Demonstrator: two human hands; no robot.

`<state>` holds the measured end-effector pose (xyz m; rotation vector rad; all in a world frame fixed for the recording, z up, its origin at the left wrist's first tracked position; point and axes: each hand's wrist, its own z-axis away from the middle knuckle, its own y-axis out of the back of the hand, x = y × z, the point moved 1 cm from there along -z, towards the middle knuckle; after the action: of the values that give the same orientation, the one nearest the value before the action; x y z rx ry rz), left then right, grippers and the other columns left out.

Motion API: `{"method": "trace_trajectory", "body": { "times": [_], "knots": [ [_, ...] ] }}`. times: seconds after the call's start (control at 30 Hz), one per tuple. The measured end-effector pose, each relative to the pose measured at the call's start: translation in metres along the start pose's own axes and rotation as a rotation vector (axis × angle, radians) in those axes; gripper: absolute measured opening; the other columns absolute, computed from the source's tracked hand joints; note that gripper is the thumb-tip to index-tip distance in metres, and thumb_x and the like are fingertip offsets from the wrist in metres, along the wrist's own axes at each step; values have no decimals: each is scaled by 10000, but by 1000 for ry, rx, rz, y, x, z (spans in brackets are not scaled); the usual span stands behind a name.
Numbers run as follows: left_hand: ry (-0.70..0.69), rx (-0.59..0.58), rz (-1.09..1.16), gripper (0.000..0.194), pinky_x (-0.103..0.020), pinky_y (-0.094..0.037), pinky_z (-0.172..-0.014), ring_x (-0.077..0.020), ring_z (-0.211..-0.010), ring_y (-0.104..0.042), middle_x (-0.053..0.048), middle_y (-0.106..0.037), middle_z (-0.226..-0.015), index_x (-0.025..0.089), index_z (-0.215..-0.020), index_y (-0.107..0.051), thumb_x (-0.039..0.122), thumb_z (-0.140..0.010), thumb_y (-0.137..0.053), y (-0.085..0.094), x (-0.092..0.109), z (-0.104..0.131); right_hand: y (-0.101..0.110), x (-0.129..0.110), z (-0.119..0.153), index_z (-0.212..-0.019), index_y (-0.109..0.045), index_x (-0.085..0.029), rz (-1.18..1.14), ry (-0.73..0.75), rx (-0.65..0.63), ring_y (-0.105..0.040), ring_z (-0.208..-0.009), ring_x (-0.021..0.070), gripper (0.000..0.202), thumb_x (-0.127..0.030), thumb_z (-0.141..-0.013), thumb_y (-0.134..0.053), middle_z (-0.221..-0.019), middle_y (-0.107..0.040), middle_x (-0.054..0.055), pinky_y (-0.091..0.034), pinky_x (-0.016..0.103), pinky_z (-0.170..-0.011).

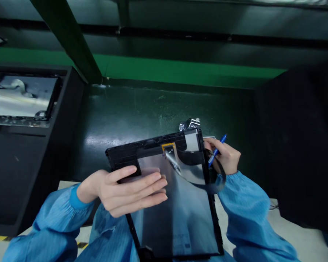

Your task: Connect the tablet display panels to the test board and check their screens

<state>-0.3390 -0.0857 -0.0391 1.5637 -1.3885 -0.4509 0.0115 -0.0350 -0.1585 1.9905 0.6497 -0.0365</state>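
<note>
A black-framed display panel (177,214) lies tilted in front of my body, its silvery back facing up. A flat ribbon cable (174,162) with an orange-edged end curves across it and loops past the right edge. My left hand (133,191) reaches over the panel's left edge, fingers stretched out over its back. My right hand (226,154) is closed round a blue pen (217,150), just beyond the panel's right edge. Behind the panel's top edge sits a silver tally counter (190,124). A thin pale edge (209,137) shows by my right fingertips; the rest is hidden.
A dark green work surface (125,112) extends behind the panel. On the left, a black case (61,105) holds another silver-backed panel (22,96). A large black block (297,145) stands at the right. A green post (73,40) rises at the back left.
</note>
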Motion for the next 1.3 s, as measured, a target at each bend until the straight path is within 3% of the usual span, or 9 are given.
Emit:
{"method": "trace_trajectory", "body": {
  "times": [0.2,0.37,0.5,0.6,0.73,0.83,1.03,1.17,1.3],
  "knots": [
    [-137,90,-288,376,-195,-477,-1033,-89,-945,-756,171,-781,-1111,458,-1144,-726,214,-858,-728,-6,10,13,0,-2,-3,-944,-762,-161,22,44,39,-686,-611,206,248,-272,-977,-543,-730,-721,88,-479,276,-538],
    [15,288,-338,297,-131,-443,-1016,-66,-861,-758,121,-781,-1151,349,-1094,-761,194,-841,-767,-10,21,12,-1,-2,-3,-923,-763,-159,31,45,59,-679,-598,193,238,-270,-982,-561,-735,-734,97,-462,268,-537],
    [-63,143,-226,404,-175,-556,-862,-108,-816,-780,80,-785,-1150,361,-1153,-739,219,-784,-819,-6,4,15,-4,1,1,-956,-762,-183,36,9,41,-688,-626,186,191,-282,-969,-600,-781,-746,75,-493,257,-583],
    [-20,93,-217,546,-319,-565,-980,-201,-936,-786,12,-778,-1175,354,-1262,-693,152,-769,-815,-9,-17,28,-6,3,1,-966,-762,-189,55,-10,28,-681,-625,183,209,-301,-971,-586,-773,-736,54,-494,262,-589],
    [-26,92,-271,526,-498,-497,-1089,-293,-1050,-753,-60,-760,-1210,324,-1273,-692,150,-789,-802,-23,-34,48,-6,1,0,-963,-767,-173,62,-4,37,-649,-584,164,218,-287,-971,-581,-734,-719,52,-468,257,-559],
    [7,55,-286,506,-561,-462,-1114,-298,-1115,-729,-59,-764,-1213,330,-1275,-686,99,-829,-752,-32,-34,58,-4,-1,-1,-962,-769,-169,61,-9,34,-644,-580,161,212,-269,-970,-583,-718,-712,52,-458,255,-551],
    [55,-95,-479,498,-540,-281,-1244,-279,-1300,-619,-131,-699,-1325,176,-1312,-653,17,-846,-723,-37,-27,65,-4,-1,-1,-957,-774,-182,68,-54,13,-655,-603,168,219,-277,-966,-578,-729,-718,54,-461,258,-560],
    [66,-173,-558,506,-560,-242,-1254,-278,-1353,-572,-146,-649,-1392,152,-1365,-603,6,-885,-667,-40,-32,66,-4,-2,-1,-963,-769,-174,40,-43,38,-668,-624,174,201,-256,-965,-585,-747,-729,63,-474,266,-576],
    [241,-292,-510,630,-654,-186,-1244,-297,-1488,-386,-160,-508,-1536,192,-1521,-432,-47,-940,-486,-39,-36,71,-2,-3,-1,-977,-768,-167,52,-27,38,-687,-639,181,208,-253,-971,-578,-762,-739,67,-483,268,-571]
  ]
}}
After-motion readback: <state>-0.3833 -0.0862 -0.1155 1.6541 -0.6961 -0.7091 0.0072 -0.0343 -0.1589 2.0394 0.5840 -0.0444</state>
